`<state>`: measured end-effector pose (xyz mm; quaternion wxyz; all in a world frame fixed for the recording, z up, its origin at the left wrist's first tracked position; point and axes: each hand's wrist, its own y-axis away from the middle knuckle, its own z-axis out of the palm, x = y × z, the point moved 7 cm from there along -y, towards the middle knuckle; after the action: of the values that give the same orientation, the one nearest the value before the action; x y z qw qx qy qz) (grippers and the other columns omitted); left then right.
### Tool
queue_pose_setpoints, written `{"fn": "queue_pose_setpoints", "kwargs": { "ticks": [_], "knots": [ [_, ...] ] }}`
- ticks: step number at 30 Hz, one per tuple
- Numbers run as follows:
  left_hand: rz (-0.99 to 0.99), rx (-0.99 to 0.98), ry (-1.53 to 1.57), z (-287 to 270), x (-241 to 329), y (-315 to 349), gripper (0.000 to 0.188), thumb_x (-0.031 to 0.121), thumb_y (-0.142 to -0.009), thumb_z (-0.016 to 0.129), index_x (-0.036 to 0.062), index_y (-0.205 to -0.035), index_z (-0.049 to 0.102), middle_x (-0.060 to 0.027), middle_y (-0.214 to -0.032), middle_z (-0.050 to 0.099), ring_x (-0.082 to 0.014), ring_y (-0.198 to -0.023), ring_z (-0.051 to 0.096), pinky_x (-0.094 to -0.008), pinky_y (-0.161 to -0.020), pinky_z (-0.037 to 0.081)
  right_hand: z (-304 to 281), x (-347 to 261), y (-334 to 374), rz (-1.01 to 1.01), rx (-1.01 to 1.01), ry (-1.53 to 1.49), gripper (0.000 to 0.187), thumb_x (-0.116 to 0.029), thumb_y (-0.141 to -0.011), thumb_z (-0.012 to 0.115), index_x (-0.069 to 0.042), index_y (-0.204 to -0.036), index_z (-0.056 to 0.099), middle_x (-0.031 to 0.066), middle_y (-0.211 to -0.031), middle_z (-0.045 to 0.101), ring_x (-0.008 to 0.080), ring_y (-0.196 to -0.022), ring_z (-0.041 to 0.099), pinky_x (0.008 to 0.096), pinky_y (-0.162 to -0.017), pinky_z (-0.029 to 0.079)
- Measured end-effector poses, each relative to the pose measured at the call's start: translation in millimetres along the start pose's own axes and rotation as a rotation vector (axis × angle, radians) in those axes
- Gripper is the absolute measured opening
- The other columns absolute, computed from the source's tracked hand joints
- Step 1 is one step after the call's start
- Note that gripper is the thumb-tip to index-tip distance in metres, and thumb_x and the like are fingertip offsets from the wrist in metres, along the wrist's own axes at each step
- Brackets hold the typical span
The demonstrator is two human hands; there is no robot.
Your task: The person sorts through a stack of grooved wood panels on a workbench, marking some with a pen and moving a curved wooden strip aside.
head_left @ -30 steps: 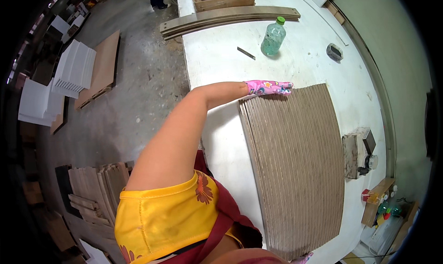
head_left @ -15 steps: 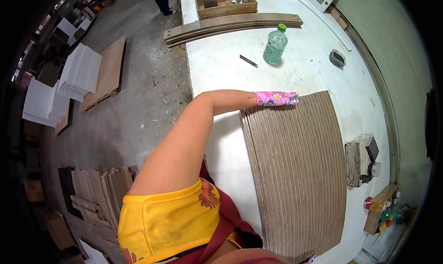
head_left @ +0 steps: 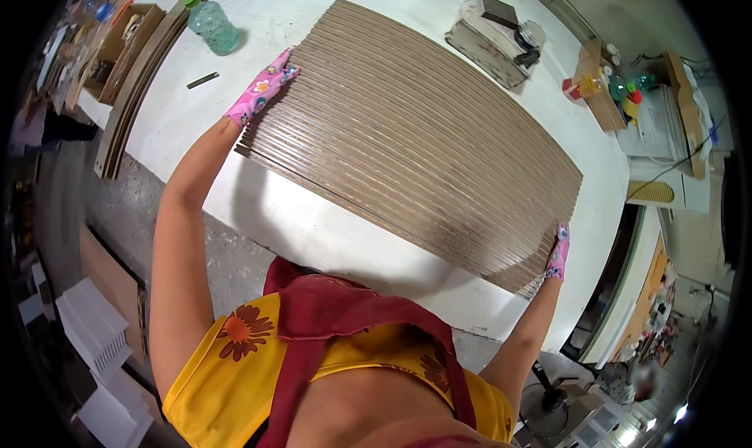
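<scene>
The view has turned, showing both ends of the brown strip row on the tabletop covered by 2 hands: left hand spread; right hand opening indeterminate.

Pink up between ten and eleven: the left hand wears a glove printed with flowers and touches of blue! Swing round between three and four, and the right hand sports pink print too. Down at half past seven, here's the bright yellow shirt, short-sleeved, a big brown-red flower bursting from an orange centre. And at six, the maroon apron, its matching straps at five and seven!
</scene>
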<state>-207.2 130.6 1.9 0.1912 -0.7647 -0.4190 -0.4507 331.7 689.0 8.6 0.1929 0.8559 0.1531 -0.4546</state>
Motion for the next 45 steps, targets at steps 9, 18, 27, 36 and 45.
{"fn": "queue_pose_setpoints", "kwargs": {
  "ticks": [9, 18, 27, 36, 45],
  "knots": [
    [-0.114, -0.050, -0.053, -0.4, 8.6, -1.9, 0.073, 0.034, -0.082, 0.057, 0.0003, -0.136, 0.022, -0.0183, -0.137, 0.032, -0.0243, -0.126, 0.033, -0.0290, -0.102, 0.027, -2.9, 4.4, 20.2, 0.050, 0.023, -0.029, 0.075, -0.036, -0.083, 0.056, 0.004, -0.136, 0.019, 0.0187, -0.136, 0.031, 0.0246, -0.126, 0.031, 0.0327, -0.103, 0.024],
    [0.615, 0.175, -0.648, 55.5, 111.0, -13.7, 0.063, 0.030, -0.083, 0.057, 0.0108, -0.135, 0.029, -0.0200, -0.140, 0.023, -0.0369, -0.129, 0.021, -0.0412, -0.106, 0.017, 22.1, -87.5, 47.3, -0.497, 0.525, 1.135, 0.058, -0.040, -0.081, 0.054, -0.005, -0.126, 0.043, 0.0139, -0.132, 0.040, 0.0293, -0.123, 0.037, 0.0378, -0.100, 0.029],
    [0.776, 0.266, -0.963, 153.1, 163.2, -66.7, 0.064, 0.031, -0.079, 0.055, 0.0139, -0.135, 0.031, -0.0181, -0.142, 0.020, -0.0424, -0.126, 0.024, -0.0558, -0.101, 0.014, 179.7, -156.9, 32.6, -0.763, 0.218, 0.980, 0.061, -0.051, -0.085, 0.040, -0.014, -0.132, 0.036, 0.0099, -0.136, 0.034, 0.0276, -0.129, 0.025, 0.0446, -0.102, 0.019],
    [0.684, 0.115, -1.055, 142.8, 128.7, -115.8, 0.059, 0.044, -0.087, 0.042, 0.0152, -0.136, 0.028, -0.0089, -0.141, 0.028, -0.0316, -0.126, 0.030, -0.0497, -0.102, 0.018, 200.5, -158.3, 3.8, -0.657, 0.165, 0.942, 0.068, -0.057, -0.085, 0.030, -0.012, -0.136, 0.027, 0.0111, -0.142, 0.023, 0.0260, -0.133, 0.016, 0.0430, -0.104, 0.012],
    [0.609, 0.112, -1.132, 145.4, 128.6, -120.9, 0.058, 0.046, -0.089, 0.035, 0.0156, -0.138, 0.025, -0.0067, -0.142, 0.025, -0.0292, -0.129, 0.027, -0.0496, -0.103, 0.016, 201.3, -158.8, 0.9, -0.664, 0.128, 0.975, 0.071, -0.058, -0.085, 0.030, -0.009, -0.137, 0.025, 0.0130, -0.142, 0.023, 0.0274, -0.133, 0.016, 0.0444, -0.102, 0.012]
  ]
}}
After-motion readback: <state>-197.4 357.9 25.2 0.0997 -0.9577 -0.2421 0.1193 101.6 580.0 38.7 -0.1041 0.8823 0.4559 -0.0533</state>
